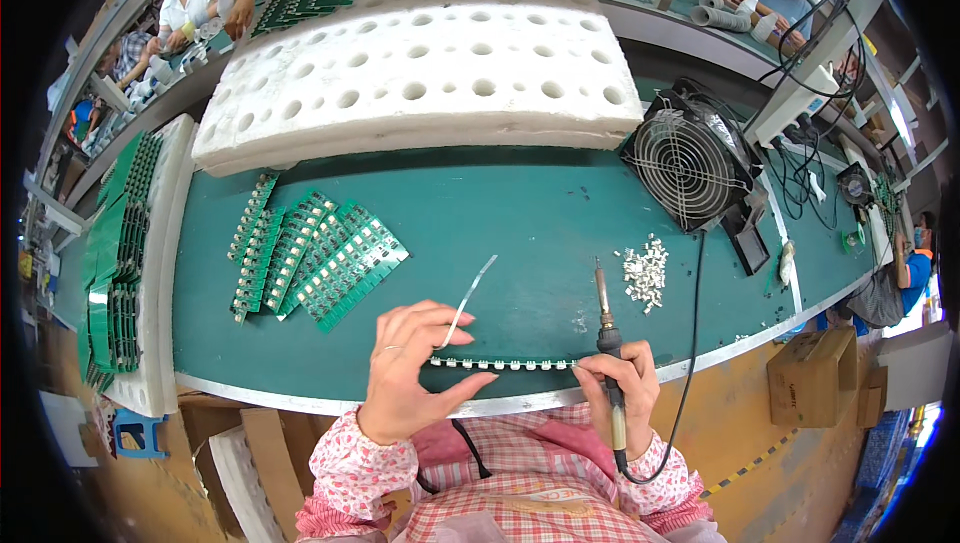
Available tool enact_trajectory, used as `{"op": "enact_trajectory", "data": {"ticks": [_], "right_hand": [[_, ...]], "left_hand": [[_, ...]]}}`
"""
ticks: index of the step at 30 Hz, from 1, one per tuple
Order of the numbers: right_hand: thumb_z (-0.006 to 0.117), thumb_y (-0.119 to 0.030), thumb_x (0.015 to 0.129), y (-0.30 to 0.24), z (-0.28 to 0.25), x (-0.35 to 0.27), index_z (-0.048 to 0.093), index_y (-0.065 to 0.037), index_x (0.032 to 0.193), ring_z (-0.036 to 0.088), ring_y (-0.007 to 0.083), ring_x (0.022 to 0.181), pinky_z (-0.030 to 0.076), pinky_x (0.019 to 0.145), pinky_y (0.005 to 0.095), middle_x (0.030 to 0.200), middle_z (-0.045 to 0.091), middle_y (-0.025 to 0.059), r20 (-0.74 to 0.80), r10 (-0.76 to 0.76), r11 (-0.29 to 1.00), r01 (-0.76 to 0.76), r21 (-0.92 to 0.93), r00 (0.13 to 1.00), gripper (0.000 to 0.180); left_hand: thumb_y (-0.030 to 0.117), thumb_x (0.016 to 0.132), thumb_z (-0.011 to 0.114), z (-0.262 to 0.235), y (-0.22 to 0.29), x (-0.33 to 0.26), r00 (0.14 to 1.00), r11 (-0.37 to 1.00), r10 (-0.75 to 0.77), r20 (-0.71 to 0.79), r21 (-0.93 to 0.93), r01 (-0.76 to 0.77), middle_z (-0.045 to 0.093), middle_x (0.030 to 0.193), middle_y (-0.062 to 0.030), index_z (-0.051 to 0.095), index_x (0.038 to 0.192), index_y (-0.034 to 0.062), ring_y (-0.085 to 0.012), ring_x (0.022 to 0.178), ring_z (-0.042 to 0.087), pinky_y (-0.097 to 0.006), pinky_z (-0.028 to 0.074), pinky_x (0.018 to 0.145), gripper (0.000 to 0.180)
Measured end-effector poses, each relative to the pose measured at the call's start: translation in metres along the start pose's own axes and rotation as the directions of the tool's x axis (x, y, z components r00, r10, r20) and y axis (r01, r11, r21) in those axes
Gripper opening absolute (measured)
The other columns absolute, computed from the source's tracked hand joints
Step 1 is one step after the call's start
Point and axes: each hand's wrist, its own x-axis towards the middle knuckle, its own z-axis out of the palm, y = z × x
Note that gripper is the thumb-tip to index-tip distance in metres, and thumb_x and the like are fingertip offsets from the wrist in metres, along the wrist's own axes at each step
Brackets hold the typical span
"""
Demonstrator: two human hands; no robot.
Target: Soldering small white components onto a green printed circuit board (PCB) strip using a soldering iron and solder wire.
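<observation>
In my right hand (625,383) is a soldering iron (610,343), its metal tip pointing away from me. The same hand's thumb and finger meet the right end of a narrow circuit board strip (515,365), which stands along the table's near edge with a row of small white connectors. My left hand (415,363) curves round the strip's left end, thumb and forefinger apart. A length of thin silvery solder wire (470,298) rises from between its fingers; the exact grip is partly hidden. Loose white connectors (645,273) lie in a pile beyond the iron.
Several green circuit boards (315,253) lie fanned on the left. Stacked boards (120,253) stand in white foam at the table's left edge. A long holed foam block (450,63) spans the back. A fan (690,158) stands right, near the iron's black cord (692,343). Other people work beyond.
</observation>
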Motion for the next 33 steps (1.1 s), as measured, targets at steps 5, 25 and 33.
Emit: {"op": "enact_trajectory", "data": {"ticks": [5, 25, 33], "right_hand": [[0.084, 0.004, 0.073, -0.002, -0.001, 0.0, 0.072, -0.009, 0.098, 0.055, 0.0181, 0.068, 0.045, 0.058, 0.0292, 0.084, 0.053, 0.006, 0.007, -0.001, 1.0, 0.001, -0.021, 1.0, 0.031], [0.079, 0.0, 0.078, -0.014, -0.023, 0.008, 0.069, -0.007, 0.107, 0.062, 0.0209, 0.065, 0.048, 0.056, 0.0304, 0.078, 0.061, 0.0072, 0.023, -0.083, 0.996, 0.084, -0.015, 0.996, 0.032], [0.063, -0.006, 0.097, -0.031, -0.002, 0.033, 0.05, 0.0, 0.113, 0.063, 0.0099, 0.061, 0.051, 0.056, 0.0232, 0.073, 0.065, 0.007, 0.131, 0.316, 0.758, -0.333, 0.561, 0.94, 0.021]], "left_hand": [[0.013, 0.064, 0.094, -0.015, -0.015, -0.018, 0.985, 0.983, -0.166, -0.042, -0.088, 0.162, 0.069, 0.11, -0.007, 0.065, 0.1, 0.0073, -0.0158, 0.083, 0.066, -0.03, 0.046, 0.074, 0.047], [0.003, 0.07, 0.09, 0.01, -0.006, -0.033, 0.972, 0.958, -0.232, -0.021, -0.179, 0.225, 0.072, 0.091, -0.0077, 0.061, 0.098, 0.0018, -0.0084, 0.071, 0.065, -0.023, 0.054, 0.062, 0.041], [0.005, 0.064, 0.092, 0.009, -0.003, -0.034, 0.98, 0.977, -0.186, -0.069, -0.121, 0.177, 0.074, 0.09, -0.006, 0.065, 0.093, 0.0038, -0.0189, 0.081, 0.063, -0.03, 0.052, 0.071, 0.04]]}}
